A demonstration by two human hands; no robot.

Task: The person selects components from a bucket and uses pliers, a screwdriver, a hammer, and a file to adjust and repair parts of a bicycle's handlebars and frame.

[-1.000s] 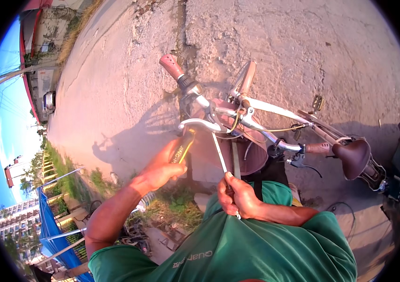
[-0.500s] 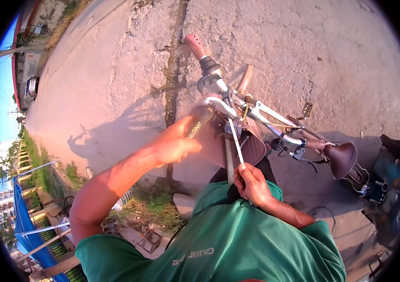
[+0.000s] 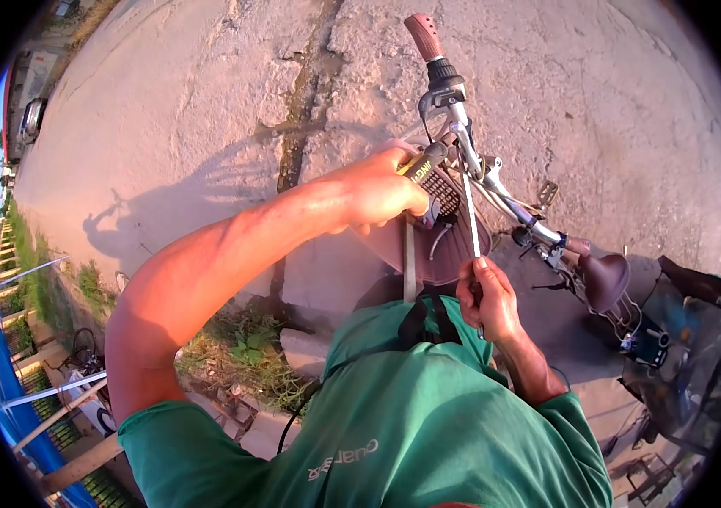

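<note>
My left hand (image 3: pixel 384 193) is closed around a tool with a dark, yellow-marked grip (image 3: pixel 422 165); the fingers hide part of it, and its kind I cannot make out. It is beside the handlebar stem of a silver bicycle (image 3: pixel 496 188). In my right hand (image 3: pixel 489 298), closer to my body, is a long, thin silvery metal bar (image 3: pixel 470 212). The bar's far end reaches the stem. Below both hands is the bicycle's brown ribbed basket (image 3: pixel 458 254), partly covered by my left hand. A brown handlebar grip (image 3: pixel 424 38) points away from me.
Rough concrete ground (image 3: pixel 208 110) with a long crack surrounds the bicycle. Its brown saddle (image 3: pixel 604 279) is at the right, near a dark cloth-like pile (image 3: pixel 674 356). Weeds (image 3: pixel 246 356) grow at the left, and a blue sheet (image 3: pixel 18 398) hangs by a fence.
The bicycle appears farther right and up as the view shifts. My left hand and its tool have moved forward and right, beside the stem. My right hand still holds the bar.
</note>
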